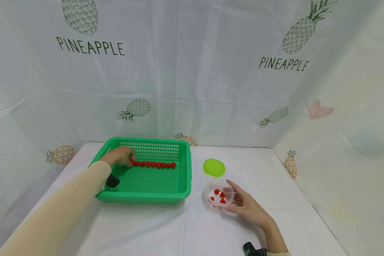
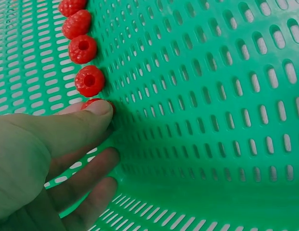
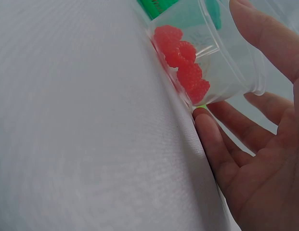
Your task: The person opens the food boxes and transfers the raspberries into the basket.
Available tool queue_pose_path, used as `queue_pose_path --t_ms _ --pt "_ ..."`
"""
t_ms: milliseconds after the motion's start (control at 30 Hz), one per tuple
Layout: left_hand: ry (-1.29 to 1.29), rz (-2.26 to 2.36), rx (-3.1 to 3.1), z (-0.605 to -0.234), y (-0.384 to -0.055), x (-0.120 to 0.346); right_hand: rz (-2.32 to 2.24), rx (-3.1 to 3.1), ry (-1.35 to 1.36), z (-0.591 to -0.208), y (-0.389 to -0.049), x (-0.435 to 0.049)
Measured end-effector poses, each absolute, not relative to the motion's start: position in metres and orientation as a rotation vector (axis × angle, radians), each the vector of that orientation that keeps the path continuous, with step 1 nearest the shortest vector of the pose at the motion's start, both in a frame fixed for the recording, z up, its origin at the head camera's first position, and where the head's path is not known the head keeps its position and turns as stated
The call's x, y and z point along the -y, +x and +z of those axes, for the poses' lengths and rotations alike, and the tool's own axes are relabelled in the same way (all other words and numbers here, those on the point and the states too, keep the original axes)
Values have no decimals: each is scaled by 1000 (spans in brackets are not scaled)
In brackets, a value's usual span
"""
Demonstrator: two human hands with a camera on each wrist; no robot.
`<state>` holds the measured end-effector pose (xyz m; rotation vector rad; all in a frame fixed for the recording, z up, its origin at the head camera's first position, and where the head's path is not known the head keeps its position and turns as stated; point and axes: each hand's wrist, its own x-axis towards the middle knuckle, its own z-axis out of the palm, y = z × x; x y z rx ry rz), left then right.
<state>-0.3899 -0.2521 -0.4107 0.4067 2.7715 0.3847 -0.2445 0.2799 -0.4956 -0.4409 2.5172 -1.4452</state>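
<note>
Inside a green plastic basket (image 1: 147, 195), my left hand (image 1: 120, 155) pinches a red raspberry (image 2: 89, 102) between thumb and fingers. It is at the left end of a row of several raspberries (image 1: 153, 164) along the basket's back wall. The thumb covers most of the pinched berry in the left wrist view. My right hand (image 1: 249, 208) holds a clear plastic cup (image 3: 226, 62) from its right side, thumb at the front and fingers behind. Several more raspberries (image 3: 190, 74) lie at the bottom of the cup, which stands on the white-covered table.
A lime-green lid (image 1: 214, 168) lies flat on the table (image 1: 243, 163) behind the cup. The basket's right wall stands between the two hands. A white curtain (image 1: 192, 71) printed with pineapples hangs along the back and sides of the table.
</note>
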Motion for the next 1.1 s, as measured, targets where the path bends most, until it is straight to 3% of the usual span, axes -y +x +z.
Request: queue_pose_path --t_ms 667,1100 --pt "355 385 -2743 -409 -389 253 -1440 -2514 -492 -496 -245 -281" --pt "690 363 -2932 -368 -371 229 -1463 -2502 -479 -495 -246 -282"
